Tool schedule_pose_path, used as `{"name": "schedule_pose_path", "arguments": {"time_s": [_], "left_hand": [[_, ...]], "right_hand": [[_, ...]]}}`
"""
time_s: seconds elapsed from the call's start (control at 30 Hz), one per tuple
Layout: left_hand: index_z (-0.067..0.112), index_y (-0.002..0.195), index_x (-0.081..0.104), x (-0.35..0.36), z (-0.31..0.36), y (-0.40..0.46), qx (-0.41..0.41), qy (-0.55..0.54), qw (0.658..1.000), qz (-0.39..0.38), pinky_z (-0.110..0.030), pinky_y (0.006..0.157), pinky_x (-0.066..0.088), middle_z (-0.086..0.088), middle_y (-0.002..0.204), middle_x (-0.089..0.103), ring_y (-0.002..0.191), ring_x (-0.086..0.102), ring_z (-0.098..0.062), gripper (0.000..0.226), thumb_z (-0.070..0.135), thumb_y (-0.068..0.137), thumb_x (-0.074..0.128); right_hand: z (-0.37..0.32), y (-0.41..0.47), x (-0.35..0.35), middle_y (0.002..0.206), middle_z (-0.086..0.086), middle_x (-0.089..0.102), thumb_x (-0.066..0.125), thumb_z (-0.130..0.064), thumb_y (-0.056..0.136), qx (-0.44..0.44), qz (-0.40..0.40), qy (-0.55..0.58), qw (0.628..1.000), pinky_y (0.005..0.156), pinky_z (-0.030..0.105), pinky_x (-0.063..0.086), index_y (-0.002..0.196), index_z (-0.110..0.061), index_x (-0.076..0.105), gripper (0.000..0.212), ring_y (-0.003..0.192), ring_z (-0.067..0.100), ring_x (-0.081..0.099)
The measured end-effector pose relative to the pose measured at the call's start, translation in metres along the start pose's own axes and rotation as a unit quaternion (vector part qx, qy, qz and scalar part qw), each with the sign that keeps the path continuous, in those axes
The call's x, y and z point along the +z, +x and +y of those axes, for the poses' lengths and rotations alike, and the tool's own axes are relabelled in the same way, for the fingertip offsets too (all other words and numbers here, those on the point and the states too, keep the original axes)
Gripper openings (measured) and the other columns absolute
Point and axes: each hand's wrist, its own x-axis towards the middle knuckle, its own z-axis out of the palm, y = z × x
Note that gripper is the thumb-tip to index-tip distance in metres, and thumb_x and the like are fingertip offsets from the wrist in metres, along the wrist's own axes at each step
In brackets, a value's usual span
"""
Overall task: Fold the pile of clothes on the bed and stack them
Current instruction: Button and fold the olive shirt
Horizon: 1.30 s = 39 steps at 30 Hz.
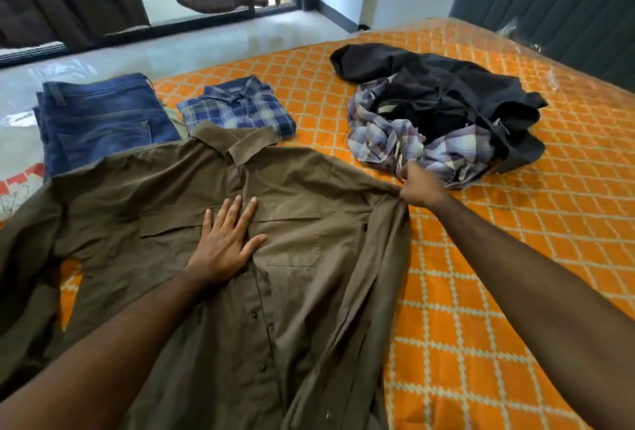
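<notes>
No brand name or legible writing is showing on any garment; a pale label inside the collar of the black garment is too small to read, and a red-and-white printed patch at the left edge of the bed is cut off and cannot be read.

The olive-brown shirt is lying front-up and buttoned on the orange lattice-patterned bed cover, collar pointing away from the viewer, two flapped chest pockets showing, dark buttons running down the placket. Its fabric is creased, and its left-hand sleeve is spreading off toward the left edge of the view.

The left hand is resting flat on the chest of the shirt, beside the placket, its fingers straight and slightly spread. The right hand is gripping the shirt at its right shoulder seam, fingers curled and pinching the cloth, where the sleeve is bunching into folds along the shirt's side.

Beyond the collar, folded blue jeans and a folded blue plaid shirt are lying side by side near the far left edge of the bed. To the right, well apart from them, a crumpled lilac plaid shirt is lying tangled with the black garment in an unfolded pile, just beyond the right hand.
</notes>
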Motion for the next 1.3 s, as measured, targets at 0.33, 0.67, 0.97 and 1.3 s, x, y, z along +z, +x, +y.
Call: {"name": "schedule_pose_path", "arguments": {"time_s": [0.33,0.67,0.97,1.3], "left_hand": [[0.022,0.163,-0.002,-0.013,0.006,0.009,-0.014,0.09,0.994,-0.057,-0.053,0.124,0.005,-0.007,0.17,0.001,0.157,0.001,-0.027,0.104,0.082,0.077,-0.006],[0.014,0.162,0.002,-0.036,0.044,0.017,-0.077,0.2,0.969,-0.12,-0.057,0.122,0.015,-0.015,0.169,0.006,0.155,0.013,-0.035,0.085,0.067,0.1,0.022],[0.012,0.129,0.05,-0.035,0.085,-0.056,-0.227,-0.169,0.959,0.031,-0.051,0.109,0.037,-0.014,0.136,0.051,0.13,0.046,-0.036,0.035,0.027,0.099,0.048],[0.018,0.108,0.056,-0.03,0.116,-0.141,-0.185,-0.29,0.934,-0.099,-0.029,0.068,0.054,-0.002,0.107,0.067,0.091,0.066,-0.017,0.045,0.045,0.082,0.08]], "right_hand": [[-0.032,-0.103,0.01,0.104,0.007,0.071,0.048,-0.031,0.1,-0.33,-0.268,-0.202,0.882,0.077,0.035,0.046,0.103,-0.018,0.069,0.025,0.095,0.024,0.064],[0.015,-0.105,-0.008,0.121,0.006,0.056,0.057,-0.025,0.092,-0.184,-0.015,-0.252,0.95,0.101,0.044,0.037,0.113,-0.026,0.063,0.022,0.122,0.03,0.05],[-0.055,-0.212,0.098,0.132,0.009,0.055,0.055,-0.083,0.076,-0.159,-0.156,0.035,0.974,0.099,0.044,0.048,0.126,-0.019,0.049,0.082,0.124,0.029,0.055],[-0.096,-0.306,0.123,0.136,0.004,0.057,0.064,-0.054,0.085,-0.201,-0.129,0.061,0.969,0.096,0.043,0.05,0.143,-0.024,0.034,0.072,0.121,0.029,0.059]]}}
